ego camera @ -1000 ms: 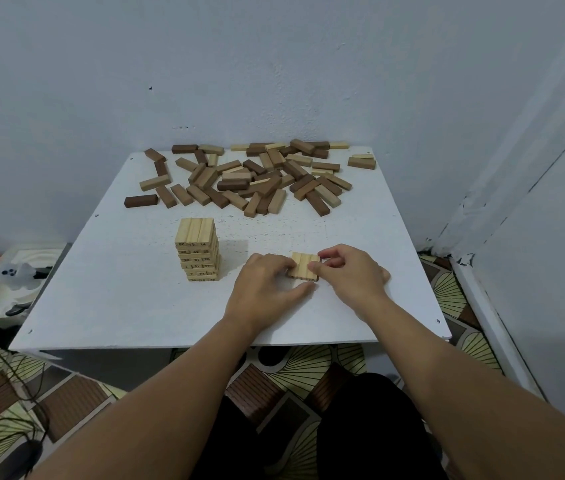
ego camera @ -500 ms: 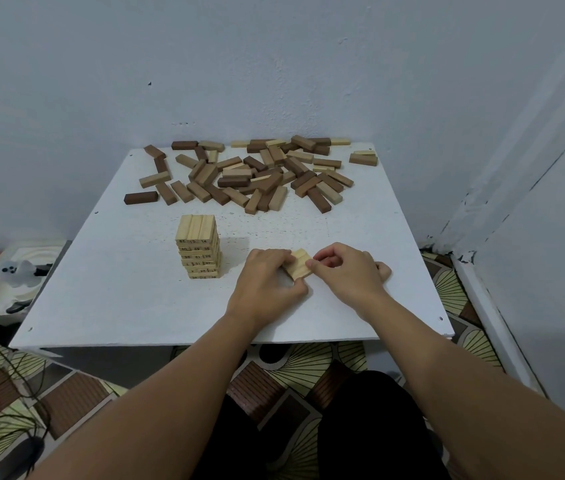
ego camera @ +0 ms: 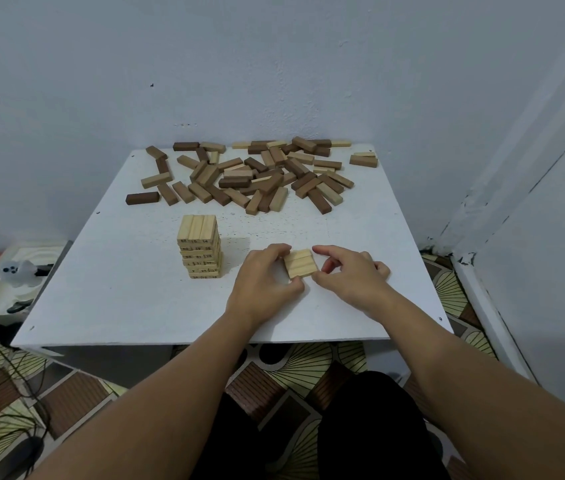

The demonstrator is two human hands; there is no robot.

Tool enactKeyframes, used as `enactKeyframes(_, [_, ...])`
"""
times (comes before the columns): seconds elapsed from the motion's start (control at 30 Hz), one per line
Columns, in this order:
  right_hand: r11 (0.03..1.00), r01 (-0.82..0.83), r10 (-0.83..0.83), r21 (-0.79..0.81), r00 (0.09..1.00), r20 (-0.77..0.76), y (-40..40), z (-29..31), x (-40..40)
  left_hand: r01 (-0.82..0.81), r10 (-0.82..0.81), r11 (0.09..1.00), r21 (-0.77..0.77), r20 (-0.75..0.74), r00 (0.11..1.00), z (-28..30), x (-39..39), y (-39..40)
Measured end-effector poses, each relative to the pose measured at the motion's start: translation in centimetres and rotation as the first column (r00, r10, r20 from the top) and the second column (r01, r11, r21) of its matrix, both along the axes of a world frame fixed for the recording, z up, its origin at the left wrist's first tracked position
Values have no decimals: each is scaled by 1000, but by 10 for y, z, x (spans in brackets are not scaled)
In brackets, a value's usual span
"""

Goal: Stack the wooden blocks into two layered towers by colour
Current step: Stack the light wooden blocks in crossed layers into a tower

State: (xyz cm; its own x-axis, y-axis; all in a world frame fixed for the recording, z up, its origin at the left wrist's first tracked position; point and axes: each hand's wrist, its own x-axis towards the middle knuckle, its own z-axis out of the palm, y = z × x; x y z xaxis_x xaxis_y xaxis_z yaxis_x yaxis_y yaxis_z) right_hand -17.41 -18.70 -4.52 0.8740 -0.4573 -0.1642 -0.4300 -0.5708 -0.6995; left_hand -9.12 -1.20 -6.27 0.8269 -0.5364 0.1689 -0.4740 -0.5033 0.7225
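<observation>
Surface: white table [ego camera: 128, 289], square top, set against a pale wall [ego camera: 274, 64].
Held item: set of three pale blocks [ego camera: 300, 263], laid side by side as one flat square, tilted slightly off the table's edges; near the front of the table, right of centre.
Left hand [ego camera: 263, 278]: at the set's left side; fingers curled over its far left corner, thumb pressed to its near left corner, so the blocks sit pinched between thumb and fingers.
Right hand [ego camera: 348, 271]: at the set's right side; forefinger reaches toward the far right corner, thumb meets the near right corner; remaining fingers curled under and apart from the wood. Grip reads as a light pinch on the right edge.
Position of set relative to hands: between the two, touched at both sides, top face fully exposed.
Pale tower [ego camera: 200, 245]: several crossed layers of three pale blocks, upright, numbers printed on the block ends; left of the left hand, apart from it.
Loose pile [ego camera: 256, 174]: mixed dark, mid-brown and pale blocks scattered across the far part of the table.
Floor [ego camera: 291, 375]: patterned covering beneath the table.
</observation>
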Motion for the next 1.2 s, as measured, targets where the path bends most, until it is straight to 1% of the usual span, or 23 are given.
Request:
enactKeyframes(0.13, [1000,-22,23,19,1000,-15,-1,4,-1,-3,3,1000,-10,-10,1000,-2,1,1])
enactKeyframes(0.37, [999,-50,50,6,997,-51,-2,7,2,11,-12,1000,-26,-18,1000,-1,2,2])
enactKeyframes(0.63, [999,-45,45,-6,998,-39,-1,6,1,6,-6,1000,-29,1,1000,-1,1,2])
enactKeyframes(0.8, [996,-78,76,-40,996,-47,-1,7,1,18,-19,999,-29,-34,999,1,1,3])
enactKeyframes(1.0, [998,-58,57,-16,998,-26,-1,6,0,-8,4,999,-43,-76,997,1,1,3])
enactKeyframes(1.2, [1000,-9,9,3,1000,-16,-1,3,0,-51,51,999,-7,-15,999,0,2,2])
